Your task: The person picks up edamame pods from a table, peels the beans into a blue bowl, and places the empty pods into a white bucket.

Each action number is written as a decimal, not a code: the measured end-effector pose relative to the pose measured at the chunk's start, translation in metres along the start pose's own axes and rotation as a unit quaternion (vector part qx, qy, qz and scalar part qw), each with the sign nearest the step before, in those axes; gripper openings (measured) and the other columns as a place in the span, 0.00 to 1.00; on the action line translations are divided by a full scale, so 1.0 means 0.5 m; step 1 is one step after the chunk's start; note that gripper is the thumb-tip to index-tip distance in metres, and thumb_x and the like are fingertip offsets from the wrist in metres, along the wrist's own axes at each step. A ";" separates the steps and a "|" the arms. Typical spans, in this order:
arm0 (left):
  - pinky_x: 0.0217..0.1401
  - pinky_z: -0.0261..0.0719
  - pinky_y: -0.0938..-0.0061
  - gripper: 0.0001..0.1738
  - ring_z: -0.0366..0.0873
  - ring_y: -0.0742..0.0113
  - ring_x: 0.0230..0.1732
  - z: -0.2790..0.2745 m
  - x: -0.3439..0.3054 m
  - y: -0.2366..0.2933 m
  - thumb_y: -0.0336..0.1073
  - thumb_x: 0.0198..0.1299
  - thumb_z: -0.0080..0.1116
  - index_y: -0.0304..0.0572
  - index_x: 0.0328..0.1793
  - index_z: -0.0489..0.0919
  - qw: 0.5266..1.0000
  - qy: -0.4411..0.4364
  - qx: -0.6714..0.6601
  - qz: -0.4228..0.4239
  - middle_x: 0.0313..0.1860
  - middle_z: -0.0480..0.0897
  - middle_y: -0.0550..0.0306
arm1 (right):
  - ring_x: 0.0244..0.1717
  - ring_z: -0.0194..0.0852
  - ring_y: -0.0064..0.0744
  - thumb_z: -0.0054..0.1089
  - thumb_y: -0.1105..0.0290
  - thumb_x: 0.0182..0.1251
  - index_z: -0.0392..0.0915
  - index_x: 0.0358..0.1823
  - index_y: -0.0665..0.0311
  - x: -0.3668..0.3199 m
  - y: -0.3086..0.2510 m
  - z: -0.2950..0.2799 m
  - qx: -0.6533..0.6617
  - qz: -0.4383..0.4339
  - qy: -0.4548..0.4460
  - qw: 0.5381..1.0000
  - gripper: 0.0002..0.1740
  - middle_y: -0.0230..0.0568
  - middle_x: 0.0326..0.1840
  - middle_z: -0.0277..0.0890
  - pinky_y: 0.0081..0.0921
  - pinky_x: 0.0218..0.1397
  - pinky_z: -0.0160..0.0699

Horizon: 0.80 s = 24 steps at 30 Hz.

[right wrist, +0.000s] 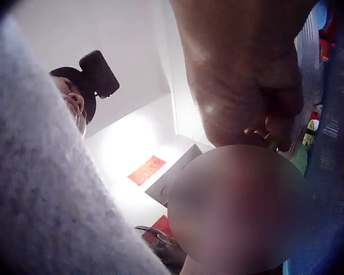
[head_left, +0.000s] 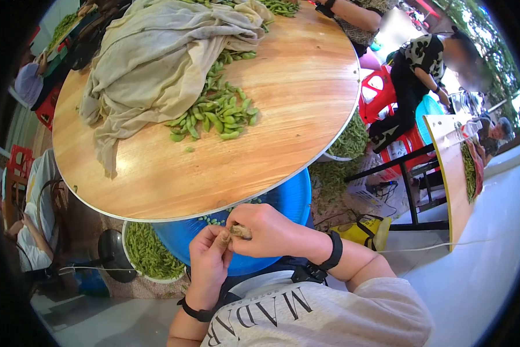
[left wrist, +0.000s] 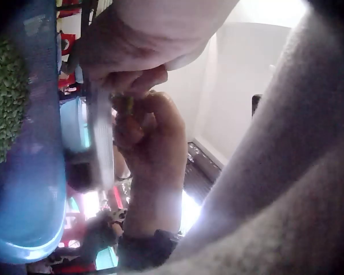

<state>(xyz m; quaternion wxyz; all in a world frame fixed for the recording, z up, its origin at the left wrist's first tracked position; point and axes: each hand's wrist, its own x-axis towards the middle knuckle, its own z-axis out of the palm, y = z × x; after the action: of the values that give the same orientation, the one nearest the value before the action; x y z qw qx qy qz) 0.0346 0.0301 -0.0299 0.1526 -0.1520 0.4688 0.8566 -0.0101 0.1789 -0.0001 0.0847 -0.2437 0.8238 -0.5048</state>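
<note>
My left hand [head_left: 209, 254] and right hand [head_left: 258, 228] meet over the near side of a blue basin [head_left: 298, 199], thumbs and fingertips together. Between them a bit of green soybean pod [left wrist: 128, 104] shows in the left wrist view; fingers on both sides pinch it and hide most of it. Dark stains mark the thumbs. Shelled green beans [left wrist: 4, 103] lie heaped in the basin, partly under the table edge in the head view. In the right wrist view, blur covers part of the hands' work.
A round wooden table [head_left: 283, 115] overhangs the basin, bearing soybean pods [head_left: 216, 113] and a beige cloth [head_left: 156, 63]. A white-rimmed tub of pods [head_left: 150, 251] stands left of the basin. A yellow bag [head_left: 361, 232] sits to the right. Other people sit around.
</note>
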 end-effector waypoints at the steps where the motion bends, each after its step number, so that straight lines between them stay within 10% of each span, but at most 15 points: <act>1: 0.11 0.56 0.87 0.05 0.61 0.80 0.11 0.005 0.000 0.003 0.30 0.59 0.52 0.36 0.31 0.73 1.000 0.002 0.008 0.002 0.19 0.74 0.59 | 0.27 0.73 0.45 0.59 0.73 0.44 0.74 0.27 0.67 0.002 -0.003 0.000 -0.011 0.000 0.005 1.000 0.08 0.46 0.24 0.71 0.32 0.28 0.71; 11: 0.13 0.63 0.85 0.04 0.68 0.78 0.14 -0.108 -0.030 0.066 0.26 0.55 0.54 0.35 0.38 0.76 0.924 0.180 0.331 0.068 0.20 0.75 0.57 | 0.31 0.72 0.45 0.56 0.75 0.50 0.76 0.32 0.66 0.088 0.019 -0.114 -0.169 -0.045 0.061 0.983 0.06 0.47 0.28 0.71 0.33 0.35 0.72; 16: 0.29 0.75 0.76 0.07 0.79 0.63 0.27 -0.284 -0.043 0.072 0.24 0.51 0.56 0.33 0.38 0.76 0.760 0.283 0.581 0.076 0.30 0.79 0.46 | 0.33 0.69 0.52 0.51 0.71 0.52 0.72 0.29 0.65 0.176 0.097 -0.127 -0.278 -0.030 0.103 0.955 0.05 0.50 0.31 0.67 0.42 0.35 0.70; 19: 0.36 0.76 0.74 0.09 0.79 0.56 0.37 -0.308 -0.071 0.081 0.24 0.50 0.57 0.32 0.39 0.77 0.534 0.276 0.795 0.086 0.43 0.77 0.41 | 0.32 0.69 0.52 0.52 0.71 0.51 0.72 0.30 0.65 0.178 0.106 -0.126 -0.255 -0.058 0.100 0.960 0.06 0.49 0.32 0.67 0.41 0.34 0.71; 24: 0.33 0.76 0.77 0.13 0.77 0.65 0.33 -0.122 -0.055 0.134 0.23 0.50 0.58 0.33 0.44 0.78 0.757 0.181 0.555 0.293 0.48 0.75 0.46 | 0.27 0.69 0.50 0.54 0.71 0.49 0.72 0.30 0.64 0.134 0.034 -0.112 -0.213 -0.124 0.011 0.969 0.07 0.46 0.30 0.66 0.39 0.30 0.71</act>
<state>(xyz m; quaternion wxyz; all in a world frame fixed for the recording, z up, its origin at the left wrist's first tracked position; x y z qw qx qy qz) 0.0397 -0.0592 0.0003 -0.1365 -0.0479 0.9027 0.4051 -0.0950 0.1970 0.0189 -0.0414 -0.3508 0.8764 -0.3274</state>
